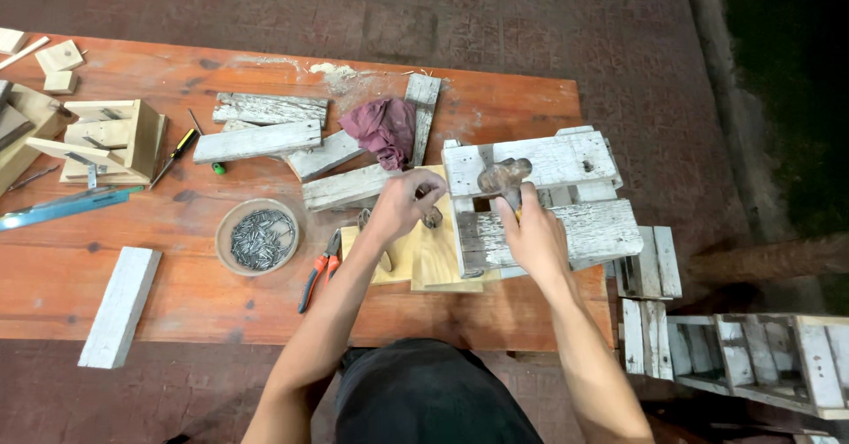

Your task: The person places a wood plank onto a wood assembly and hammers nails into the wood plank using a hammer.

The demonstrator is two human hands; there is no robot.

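My right hand [533, 232] grips the handle of a claw hammer [502, 179], whose rusty head rests on the white slats of a weathered wooden crate [575, 227] at the table's right end. My left hand [402, 203] is closed beside the crate's left edge, fingers pinched near a slat end; whether it holds a nail I cannot tell. A pale plywood board [416, 263] lies under both hands.
A round bowl of nails [260, 236], orange-handled pliers [317, 271], loose white planks [256, 141], a maroon rag [382, 128], a screwdriver [177, 154], a small wooden box [110, 139], a blue level [62, 207] lie on the red-brown table [177, 294]. More crates [752, 360] stand at the right.
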